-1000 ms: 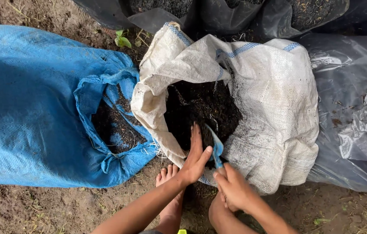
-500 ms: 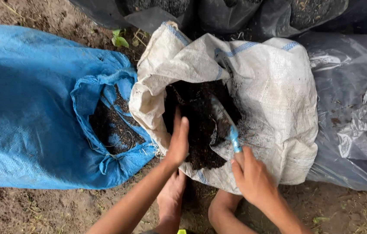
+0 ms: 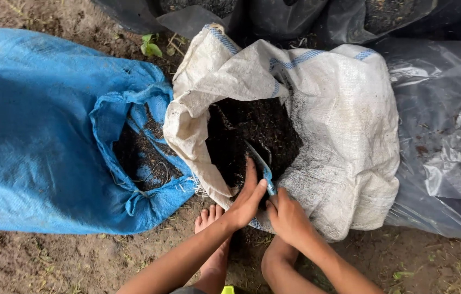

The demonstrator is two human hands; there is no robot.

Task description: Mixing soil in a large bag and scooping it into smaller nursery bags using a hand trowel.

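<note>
A white woven sack (image 3: 344, 130) lies open in front of me, filled with dark soil (image 3: 252, 136). My right hand (image 3: 287, 218) grips the blue handle of a small trowel (image 3: 261, 163), whose blade points into the soil at the sack's mouth. My left hand (image 3: 246, 198) is flat and open beside the trowel, fingers stretched over the soil at the sack's near rim.
A blue woven sack (image 3: 40, 136) with dark soil in its mouth lies to the left. Black plastic bags (image 3: 295, 16) of soil stand at the back, grey plastic sheeting (image 3: 442, 125) to the right. My bare foot (image 3: 211, 218) rests on the muddy ground (image 3: 51, 261).
The trowel has pulled back from deep in the sack toward the near rim. Both hands have come closer together at the sack's mouth.
</note>
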